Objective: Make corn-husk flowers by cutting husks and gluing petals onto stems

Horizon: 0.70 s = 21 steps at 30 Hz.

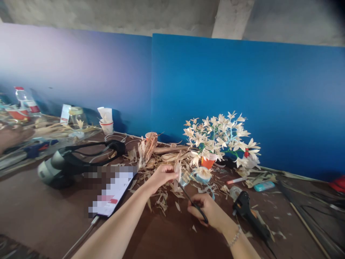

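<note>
In the head view, the left hand [164, 176] pinches a pale, thin, translucent husk piece [177, 176] above the cluttered brown surface [161, 233]; the right hand [203, 208] grips dark-handled scissors [198, 207], tips near the piece. Behind stand cream flowers [215, 136] and a blue wall panel [242, 79] beneath grey concrete [134, 16].

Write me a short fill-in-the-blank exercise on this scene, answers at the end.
The right hand holds a pair of ____.
The pale piece is pinched by the ____ hand.
The panel behind the pale flowers is colored ____.
The black glue gun lies to the ____ of the right hand.

Missing words: scissors; left; blue; right.
</note>
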Each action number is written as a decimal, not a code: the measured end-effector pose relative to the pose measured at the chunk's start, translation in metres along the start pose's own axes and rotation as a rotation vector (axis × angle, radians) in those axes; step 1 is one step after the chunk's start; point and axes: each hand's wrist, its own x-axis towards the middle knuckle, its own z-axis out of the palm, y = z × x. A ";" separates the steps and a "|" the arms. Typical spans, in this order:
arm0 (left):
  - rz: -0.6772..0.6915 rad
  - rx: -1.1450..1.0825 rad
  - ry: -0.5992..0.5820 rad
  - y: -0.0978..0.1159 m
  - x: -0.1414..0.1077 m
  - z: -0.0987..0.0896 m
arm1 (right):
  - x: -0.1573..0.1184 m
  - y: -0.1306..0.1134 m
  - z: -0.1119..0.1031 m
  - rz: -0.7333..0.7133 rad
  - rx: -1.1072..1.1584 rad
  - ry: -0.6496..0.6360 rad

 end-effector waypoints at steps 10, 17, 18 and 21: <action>0.008 -0.045 0.012 0.001 0.002 0.000 | 0.000 0.001 -0.001 0.011 0.014 0.004; -0.002 -0.140 0.123 0.001 0.005 -0.003 | 0.003 0.005 -0.001 0.053 0.020 -0.009; -0.009 -0.154 0.129 0.002 0.004 -0.003 | 0.003 0.006 -0.001 0.051 0.014 -0.009; -0.020 -0.202 0.133 0.005 0.004 -0.002 | 0.003 0.007 0.000 0.044 -0.001 -0.007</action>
